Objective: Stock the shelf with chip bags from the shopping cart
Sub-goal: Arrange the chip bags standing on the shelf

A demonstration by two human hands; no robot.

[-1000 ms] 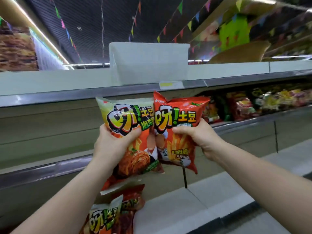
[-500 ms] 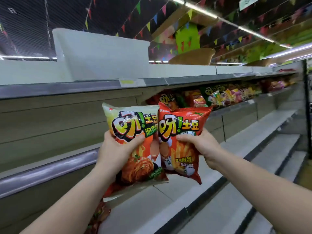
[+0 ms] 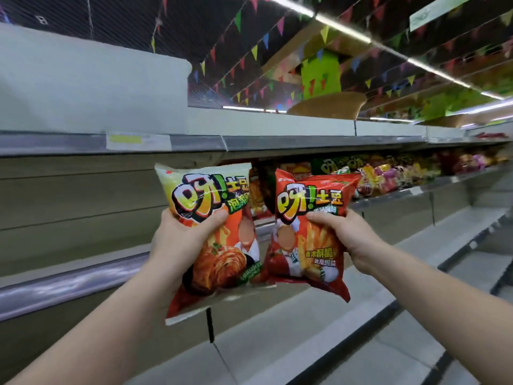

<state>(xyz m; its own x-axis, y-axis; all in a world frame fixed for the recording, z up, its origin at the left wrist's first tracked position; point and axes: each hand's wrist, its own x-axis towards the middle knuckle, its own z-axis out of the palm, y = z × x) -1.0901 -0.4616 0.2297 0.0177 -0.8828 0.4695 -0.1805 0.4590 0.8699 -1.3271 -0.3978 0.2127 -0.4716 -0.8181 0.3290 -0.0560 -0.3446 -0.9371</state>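
Head view: two glossy, crinkled chip bags held up side by side in front of a long store shelf [image 3: 277, 145], a narrow gap between them. Left hand [image 3: 180, 240] wrapped around the green-topped bag [image 3: 213, 218] — thumb pressed across the front just under the big cartoon lettering, other fingers hidden behind the foil. Bag upright, slightly tilted, pale green at the top fading to orange-red below, flat crimped seam along the bottom edge. Right hand [image 3: 344, 234] gripping the red bag [image 3: 308, 232] the same way, thumb on the front, fingers behind; red foil, puffy and wrinkled, printed with golden fries, lower corner sagging to a point.

Behind both bags, the shelf's grey metal front rail, smooth and dully shiny, with a pale price tag [image 3: 137, 140] clipped on it above and left of the green-topped bag. Under the rail, a plain beige back panel with horizontal seams. Up and to the left of the price tag, a white rounded-corner divider panel [image 3: 91, 81] standing on the top deck. To the right of the red bag and under the same rail, a row of stocked snack packets [image 3: 388, 173] — green, red, yellow, pink, blurred. Below the bags, pale flat lower decks stepping outward. Overhead, strings of small triangular flags [image 3: 263, 43] against a dark ceiling.
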